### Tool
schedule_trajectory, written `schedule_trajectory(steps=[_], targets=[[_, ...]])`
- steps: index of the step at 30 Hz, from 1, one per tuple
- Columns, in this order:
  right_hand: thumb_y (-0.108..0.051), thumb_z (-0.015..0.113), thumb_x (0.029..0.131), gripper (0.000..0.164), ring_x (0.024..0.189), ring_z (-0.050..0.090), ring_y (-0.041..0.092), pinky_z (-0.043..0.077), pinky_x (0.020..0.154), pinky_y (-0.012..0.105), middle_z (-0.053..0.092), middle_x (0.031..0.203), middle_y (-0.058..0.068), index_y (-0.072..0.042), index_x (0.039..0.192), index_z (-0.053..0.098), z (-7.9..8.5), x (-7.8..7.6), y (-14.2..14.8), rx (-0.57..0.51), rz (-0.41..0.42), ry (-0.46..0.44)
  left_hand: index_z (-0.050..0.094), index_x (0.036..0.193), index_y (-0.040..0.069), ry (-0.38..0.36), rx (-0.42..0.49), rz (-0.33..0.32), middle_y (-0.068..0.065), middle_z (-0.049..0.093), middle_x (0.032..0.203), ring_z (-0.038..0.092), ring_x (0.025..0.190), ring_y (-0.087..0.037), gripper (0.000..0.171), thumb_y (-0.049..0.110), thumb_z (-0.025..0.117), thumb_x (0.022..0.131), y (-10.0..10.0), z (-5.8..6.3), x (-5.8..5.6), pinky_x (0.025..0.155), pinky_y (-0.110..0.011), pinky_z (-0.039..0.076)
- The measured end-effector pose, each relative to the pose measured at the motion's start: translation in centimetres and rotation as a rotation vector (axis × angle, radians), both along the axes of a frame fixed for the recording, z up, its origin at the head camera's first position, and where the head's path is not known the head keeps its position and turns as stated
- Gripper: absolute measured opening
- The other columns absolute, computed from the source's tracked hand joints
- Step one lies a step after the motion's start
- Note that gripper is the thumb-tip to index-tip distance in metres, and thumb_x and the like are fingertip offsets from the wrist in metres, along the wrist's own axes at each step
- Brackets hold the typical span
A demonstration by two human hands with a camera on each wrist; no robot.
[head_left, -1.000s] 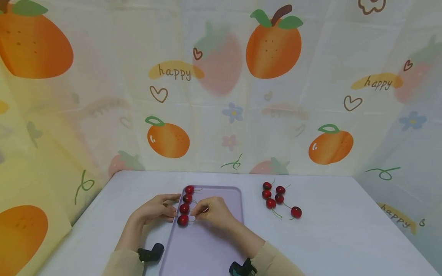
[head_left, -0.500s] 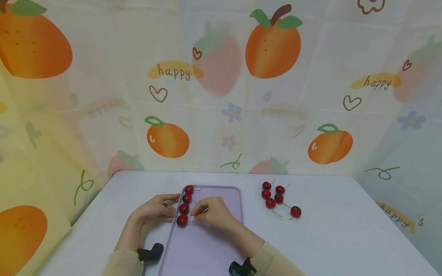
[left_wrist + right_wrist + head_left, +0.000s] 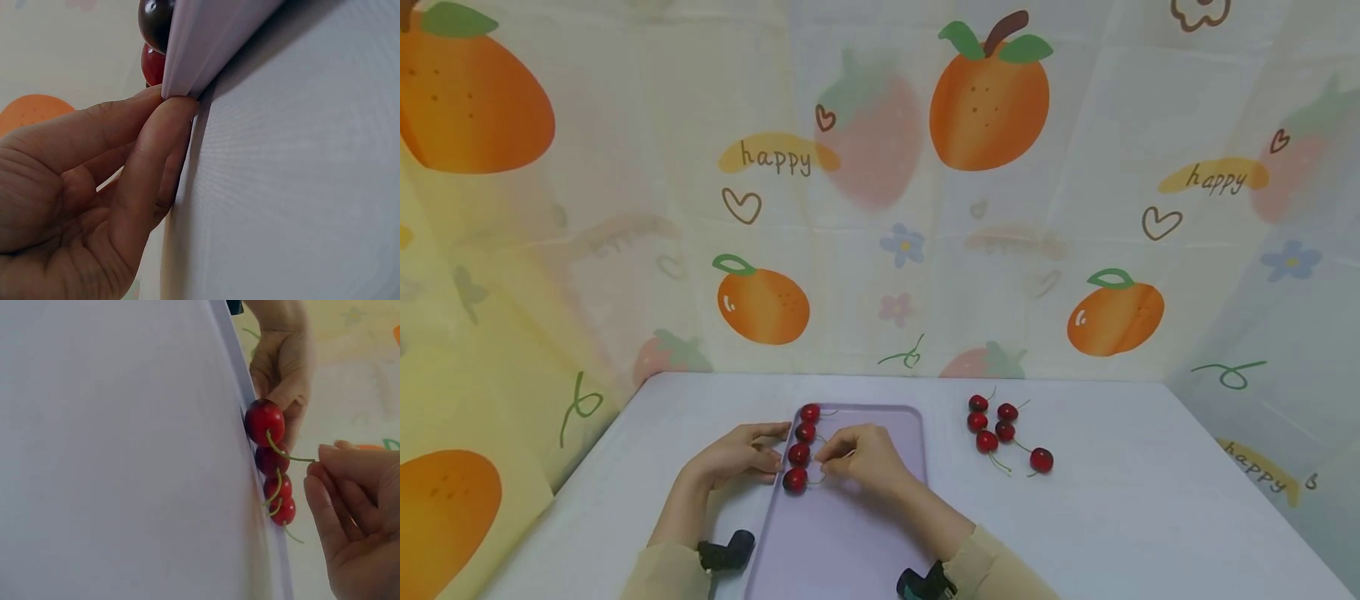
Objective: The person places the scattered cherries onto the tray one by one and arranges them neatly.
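Four-sided and lilac, a shallow tray [image 3: 850, 542] lies lengthwise on the table. Several red cherries [image 3: 800, 454] stand in a row along its left edge, their stems pointing right. My left hand [image 3: 737, 454] holds that edge from outside; the left wrist view shows thumb and finger [image 3: 169, 119] pinching the rim. At the near end of the row, my right hand [image 3: 865, 458] has its fingertips at the stem of the nearest cherry [image 3: 265, 422]. In the right wrist view they appear to pinch the stem's tip, while the cherry stays against the rim.
To the right of the tray, several loose cherries [image 3: 987, 442] lie clustered on the white table [image 3: 1112, 517], one of them [image 3: 1041, 460] a little apart. A fruit-printed cloth [image 3: 865, 317] hangs behind and at the sides. Both wrists carry black cameras.
My right hand's fingers shift very slightly upward at the nearest cherry's stem. The left hand, tray and cherries keep their places; the head view drifts slightly.
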State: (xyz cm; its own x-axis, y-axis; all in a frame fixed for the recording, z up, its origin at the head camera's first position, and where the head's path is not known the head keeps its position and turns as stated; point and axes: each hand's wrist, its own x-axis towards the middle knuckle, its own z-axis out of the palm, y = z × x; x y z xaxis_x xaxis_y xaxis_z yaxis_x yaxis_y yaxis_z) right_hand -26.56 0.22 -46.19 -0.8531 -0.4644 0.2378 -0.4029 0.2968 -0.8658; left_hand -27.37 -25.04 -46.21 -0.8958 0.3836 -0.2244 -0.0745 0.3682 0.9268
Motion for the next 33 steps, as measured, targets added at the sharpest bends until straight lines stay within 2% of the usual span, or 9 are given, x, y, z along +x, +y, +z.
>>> schedule_trajectory(steps=[9,18,21,26,33], targets=[[-0.006,0.079,0.079,0.011,0.074,0.067,0.003,0.055,0.066,0.015,0.078,0.090,0.010,-0.009,0.090,0.079,1.3,0.0,0.2,-0.057,-0.040,-0.031,0.035,0.150,-0.003,-0.012,0.002,0.012,-0.028,0.041,0.145,0.059,0.084,-0.016,0.070,0.003,0.063,0.086,0.0,-0.3,0.1,0.077,-0.028,0.062],[-0.011,0.078,0.082,0.012,0.078,0.067,0.002,0.056,0.071,0.015,0.077,0.097,0.013,-0.008,0.094,0.079,2.5,-0.2,1.3,-0.123,-0.054,-0.119,0.034,0.150,-0.004,-0.020,0.013,0.008,-0.030,0.038,0.148,0.061,0.086,-0.016,0.070,0.003,0.064,0.087,0.0,-0.5,0.0,0.078,-0.029,0.062],[-0.015,0.077,0.084,0.015,0.079,0.067,0.005,0.057,0.074,0.018,0.077,0.098,0.014,-0.007,0.096,0.078,3.0,-0.2,2.0,-0.142,-0.053,-0.143,0.034,0.150,-0.005,-0.020,0.012,0.007,-0.030,0.037,0.148,0.061,0.086,-0.015,0.071,0.003,0.064,0.087,0.0,-0.4,0.0,0.078,-0.029,0.062],[-0.018,0.075,0.086,0.023,0.085,0.074,0.017,0.062,0.081,0.027,0.076,0.100,0.019,-0.002,0.102,0.077,3.9,-0.5,3.5,-0.210,-0.060,-0.178,0.033,0.150,-0.004,-0.015,0.008,0.004,-0.030,0.038,0.148,0.061,0.086,-0.015,0.071,0.003,0.063,0.087,0.0,-0.2,0.1,0.078,-0.028,0.062],[-0.016,0.072,0.089,0.026,0.080,0.073,0.008,0.063,0.081,0.031,0.076,0.099,0.021,0.005,0.105,0.074,4.7,-1.3,6.3,-0.295,-0.099,-0.187,0.033,0.151,-0.003,-0.016,0.002,-0.001,-0.030,0.037,0.149,0.060,0.086,-0.015,0.071,0.004,0.063,0.088,0.0,-0.1,0.0,0.079,-0.028,0.062]])
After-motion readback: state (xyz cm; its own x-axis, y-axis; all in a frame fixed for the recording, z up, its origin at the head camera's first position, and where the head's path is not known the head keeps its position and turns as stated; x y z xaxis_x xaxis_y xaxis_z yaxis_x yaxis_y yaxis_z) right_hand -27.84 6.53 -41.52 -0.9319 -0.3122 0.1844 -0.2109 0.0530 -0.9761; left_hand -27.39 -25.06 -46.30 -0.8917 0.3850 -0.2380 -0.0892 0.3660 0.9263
